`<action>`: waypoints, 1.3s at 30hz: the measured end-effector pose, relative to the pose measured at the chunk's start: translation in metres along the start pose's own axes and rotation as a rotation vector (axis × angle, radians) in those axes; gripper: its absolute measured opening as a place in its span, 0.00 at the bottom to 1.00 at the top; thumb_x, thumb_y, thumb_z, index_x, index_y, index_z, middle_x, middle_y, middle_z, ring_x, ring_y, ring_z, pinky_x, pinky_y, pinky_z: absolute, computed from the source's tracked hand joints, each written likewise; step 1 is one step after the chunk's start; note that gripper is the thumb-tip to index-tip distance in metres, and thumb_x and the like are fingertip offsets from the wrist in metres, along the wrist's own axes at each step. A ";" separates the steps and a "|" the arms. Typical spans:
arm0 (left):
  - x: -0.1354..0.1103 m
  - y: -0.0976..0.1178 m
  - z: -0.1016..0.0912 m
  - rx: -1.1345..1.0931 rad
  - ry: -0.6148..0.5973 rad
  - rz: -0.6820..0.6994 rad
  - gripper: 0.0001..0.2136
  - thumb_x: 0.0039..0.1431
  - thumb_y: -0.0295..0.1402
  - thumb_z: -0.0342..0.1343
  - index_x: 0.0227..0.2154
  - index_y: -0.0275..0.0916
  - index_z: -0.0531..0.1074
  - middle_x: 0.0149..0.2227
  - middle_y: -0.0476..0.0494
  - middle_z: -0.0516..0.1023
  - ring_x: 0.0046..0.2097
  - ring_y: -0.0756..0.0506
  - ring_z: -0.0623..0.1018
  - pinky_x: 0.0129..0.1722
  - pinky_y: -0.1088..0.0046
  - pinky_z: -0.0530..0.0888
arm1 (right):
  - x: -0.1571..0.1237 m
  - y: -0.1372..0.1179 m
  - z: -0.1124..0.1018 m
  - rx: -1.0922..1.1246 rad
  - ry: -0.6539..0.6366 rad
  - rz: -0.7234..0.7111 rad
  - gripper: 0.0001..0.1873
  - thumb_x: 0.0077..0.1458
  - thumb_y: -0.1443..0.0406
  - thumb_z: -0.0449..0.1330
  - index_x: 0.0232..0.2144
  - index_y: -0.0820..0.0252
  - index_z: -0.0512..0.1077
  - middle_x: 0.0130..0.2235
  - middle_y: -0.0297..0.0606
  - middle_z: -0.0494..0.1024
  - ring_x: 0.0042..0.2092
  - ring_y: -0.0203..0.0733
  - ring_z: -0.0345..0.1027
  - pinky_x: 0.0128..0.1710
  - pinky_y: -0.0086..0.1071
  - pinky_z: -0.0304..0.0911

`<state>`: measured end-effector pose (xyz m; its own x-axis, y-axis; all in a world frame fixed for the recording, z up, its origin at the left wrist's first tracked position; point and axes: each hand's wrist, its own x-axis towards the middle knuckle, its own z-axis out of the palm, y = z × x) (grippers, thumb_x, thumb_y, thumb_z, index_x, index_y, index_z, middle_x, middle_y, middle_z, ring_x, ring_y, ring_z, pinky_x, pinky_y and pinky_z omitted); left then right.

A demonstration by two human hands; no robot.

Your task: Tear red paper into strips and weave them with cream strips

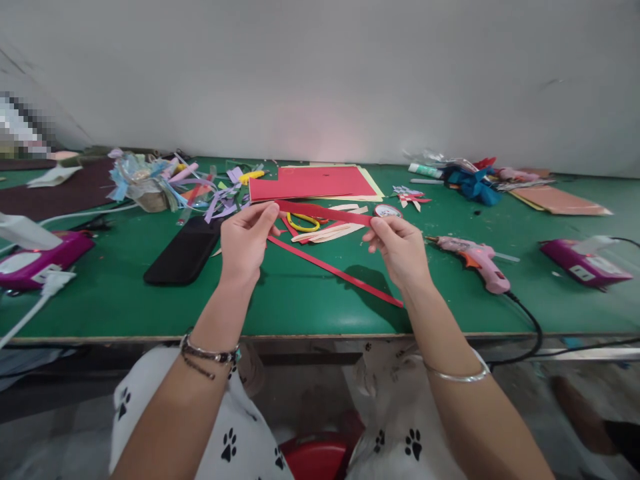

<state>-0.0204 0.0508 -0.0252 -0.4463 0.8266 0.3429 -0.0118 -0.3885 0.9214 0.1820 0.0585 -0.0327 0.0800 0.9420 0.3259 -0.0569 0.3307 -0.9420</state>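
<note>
Between my two hands a red paper strip (325, 212) is stretched level above the green table. My left hand (249, 233) pinches its left end between thumb and fingers, and my right hand (397, 243) pinches the right end. Below the left hand, a narrower red strip (335, 270) slants down to the right; I cannot tell whether it joins the held one. Behind the held strip lie yellow-handled scissors (306, 227), pale cream strips (333, 232) and a round roll of tape (387, 211), partly hidden. Red paper sheets (320, 182) are stacked farther back.
A black phone (184, 253) lies left of my left hand. To the right rests a pink glue gun (475, 260) with its cord running off the edge. Purple power strips (585, 261) sit at both sides. Paper scraps (223, 198) and a blue crumpled piece (475, 185) lie behind.
</note>
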 end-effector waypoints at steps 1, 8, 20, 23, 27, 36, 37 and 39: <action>0.002 -0.001 -0.002 -0.025 0.008 -0.025 0.05 0.43 0.34 0.58 0.22 0.38 0.74 0.22 0.51 0.74 0.17 0.58 0.66 0.15 0.84 0.64 | 0.001 0.000 -0.001 0.010 0.017 -0.011 0.13 0.42 0.56 0.60 0.19 0.58 0.65 0.18 0.28 0.70 0.16 0.27 0.58 0.18 0.24 0.55; 0.002 0.010 -0.012 0.167 -0.013 0.233 0.06 0.51 0.34 0.52 0.28 0.40 0.73 0.28 0.49 0.74 0.26 0.53 0.72 0.28 0.79 0.70 | -0.007 -0.014 -0.002 -0.302 -0.131 -0.177 0.10 0.47 0.60 0.57 0.19 0.58 0.67 0.19 0.30 0.71 0.18 0.30 0.60 0.20 0.26 0.57; -0.033 0.027 0.009 0.611 -0.900 0.357 0.13 0.56 0.37 0.44 0.24 0.41 0.70 0.24 0.50 0.74 0.29 0.48 0.72 0.47 0.65 0.63 | -0.019 -0.025 0.006 -0.291 -0.409 -0.147 0.05 0.48 0.64 0.56 0.24 0.60 0.69 0.24 0.31 0.73 0.21 0.30 0.63 0.23 0.26 0.60; -0.036 0.023 0.012 0.334 -0.966 0.001 0.10 0.55 0.39 0.46 0.29 0.39 0.68 0.26 0.48 0.74 0.26 0.50 0.73 0.32 0.73 0.70 | -0.018 -0.023 0.008 -0.199 -0.367 -0.084 0.06 0.46 0.63 0.57 0.22 0.60 0.68 0.21 0.30 0.71 0.20 0.29 0.61 0.22 0.26 0.60; -0.041 0.015 0.015 0.054 -1.076 -0.423 0.13 0.53 0.44 0.48 0.31 0.39 0.70 0.27 0.45 0.75 0.25 0.48 0.76 0.25 0.75 0.71 | -0.019 -0.022 0.012 -0.156 -0.393 -0.008 0.06 0.46 0.63 0.56 0.23 0.60 0.69 0.21 0.29 0.70 0.21 0.29 0.61 0.21 0.25 0.59; -0.048 0.006 0.026 -0.296 -0.983 -0.753 0.17 0.55 0.47 0.45 0.31 0.38 0.71 0.27 0.43 0.76 0.29 0.48 0.76 0.33 0.70 0.73 | -0.020 -0.018 0.015 -0.101 -0.339 0.080 0.07 0.47 0.62 0.56 0.25 0.59 0.70 0.22 0.29 0.68 0.24 0.30 0.61 0.23 0.24 0.59; -0.048 0.007 0.026 -0.327 -0.977 -0.794 0.17 0.55 0.46 0.44 0.31 0.38 0.71 0.26 0.45 0.75 0.27 0.48 0.76 0.32 0.71 0.72 | -0.019 -0.018 0.015 -0.105 -0.319 0.065 0.06 0.46 0.62 0.56 0.24 0.59 0.70 0.24 0.30 0.69 0.27 0.30 0.63 0.25 0.25 0.60; -0.049 0.006 0.027 -0.345 -0.976 -0.824 0.16 0.56 0.45 0.45 0.30 0.38 0.71 0.23 0.47 0.73 0.25 0.50 0.74 0.30 0.72 0.71 | -0.018 -0.017 0.014 -0.112 -0.303 0.047 0.06 0.45 0.62 0.57 0.24 0.59 0.70 0.25 0.31 0.70 0.28 0.31 0.63 0.28 0.25 0.61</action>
<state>0.0254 0.0190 -0.0312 0.6229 0.7642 -0.1671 -0.2576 0.4021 0.8786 0.1678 0.0369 -0.0209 -0.2206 0.9357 0.2754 0.0580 0.2945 -0.9539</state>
